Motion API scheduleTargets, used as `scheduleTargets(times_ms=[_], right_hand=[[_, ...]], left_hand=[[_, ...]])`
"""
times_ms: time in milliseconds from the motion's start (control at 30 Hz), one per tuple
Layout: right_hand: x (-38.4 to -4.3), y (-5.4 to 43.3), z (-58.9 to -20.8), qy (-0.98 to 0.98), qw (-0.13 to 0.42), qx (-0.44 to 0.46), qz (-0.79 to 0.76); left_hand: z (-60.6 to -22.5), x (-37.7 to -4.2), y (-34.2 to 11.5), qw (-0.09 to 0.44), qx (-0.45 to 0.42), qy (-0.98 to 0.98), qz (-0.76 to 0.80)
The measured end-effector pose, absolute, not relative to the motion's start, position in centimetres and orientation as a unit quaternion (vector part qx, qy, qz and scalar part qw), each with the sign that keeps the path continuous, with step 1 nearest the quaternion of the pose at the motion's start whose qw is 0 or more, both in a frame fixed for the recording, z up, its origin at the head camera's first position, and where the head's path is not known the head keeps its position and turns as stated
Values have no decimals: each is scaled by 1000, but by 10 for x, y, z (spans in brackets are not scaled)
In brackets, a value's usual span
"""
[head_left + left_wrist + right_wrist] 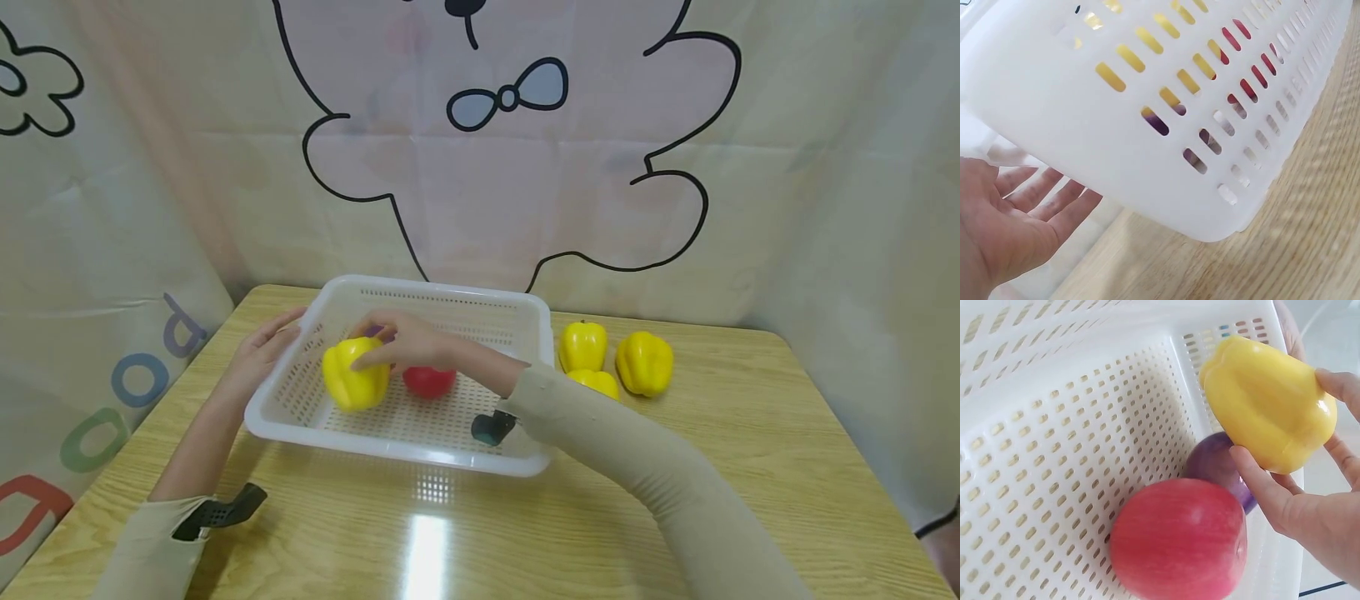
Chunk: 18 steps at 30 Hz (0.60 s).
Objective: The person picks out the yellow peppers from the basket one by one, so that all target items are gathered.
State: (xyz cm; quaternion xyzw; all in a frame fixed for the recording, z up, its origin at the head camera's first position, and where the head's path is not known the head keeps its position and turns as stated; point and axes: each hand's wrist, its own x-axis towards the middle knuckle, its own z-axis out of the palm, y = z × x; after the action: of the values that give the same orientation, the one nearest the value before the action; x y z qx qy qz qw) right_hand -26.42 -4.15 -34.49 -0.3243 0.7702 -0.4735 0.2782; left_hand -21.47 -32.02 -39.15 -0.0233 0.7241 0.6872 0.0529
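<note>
A yellow bell pepper point(352, 377) is pinched between the thumb and fingers of my right hand point(411, 340), held over the left part of a white plastic basket point(480, 450). Inside the basket lies a red apple point(1179, 540). Behind it is a smooth purple rounded thing point(1216, 464), partly hidden by the apple and pepper, so its kind does not show. My left hand point(258, 354) is at the basket's left end, on the outside. In the left wrist view, its fingers point(1072, 209) reach out loosely under the rim.
To the basket's right are three yellow bell peppers: one at the back point(583, 345), one in front of it point(596, 383) and one further right point(645, 363). All stand on a wooden table point(750, 467). A curtain point(600, 208) with drawings hangs behind.
</note>
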Motion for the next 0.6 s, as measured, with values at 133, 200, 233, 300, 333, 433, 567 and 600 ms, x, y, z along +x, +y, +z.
scheduleTargets(times_ms=[133,200,233,300,333,433,567,600], right_hand=[[-265,-35,-344,780,283,-314,-461],[-266,-32,-344,780,286,-311,-462],[-266,-30,-343,778,289,-307,-465],[-267,-27,-341,777,292,-300,-470],[-267,-26,-341,777,292,-296,-472],[-269,-21,-338,776,294,-288,-478],[-270,-13,-333,779,292,-286,-476],[-270,-11,-332,779,292,-286,-475]], left_hand=[[-391,-215,-320,56,-27,718,693],[-390,-215,-319,57,-28,721,690],[-390,-215,-319,57,-28,722,689],[-390,-215,-319,56,-29,725,685],[-390,-215,-319,56,-31,728,683],[-389,-215,-318,50,-31,733,678],[-389,-215,-318,34,-27,743,668],[-389,-215,-317,29,-26,745,666]])
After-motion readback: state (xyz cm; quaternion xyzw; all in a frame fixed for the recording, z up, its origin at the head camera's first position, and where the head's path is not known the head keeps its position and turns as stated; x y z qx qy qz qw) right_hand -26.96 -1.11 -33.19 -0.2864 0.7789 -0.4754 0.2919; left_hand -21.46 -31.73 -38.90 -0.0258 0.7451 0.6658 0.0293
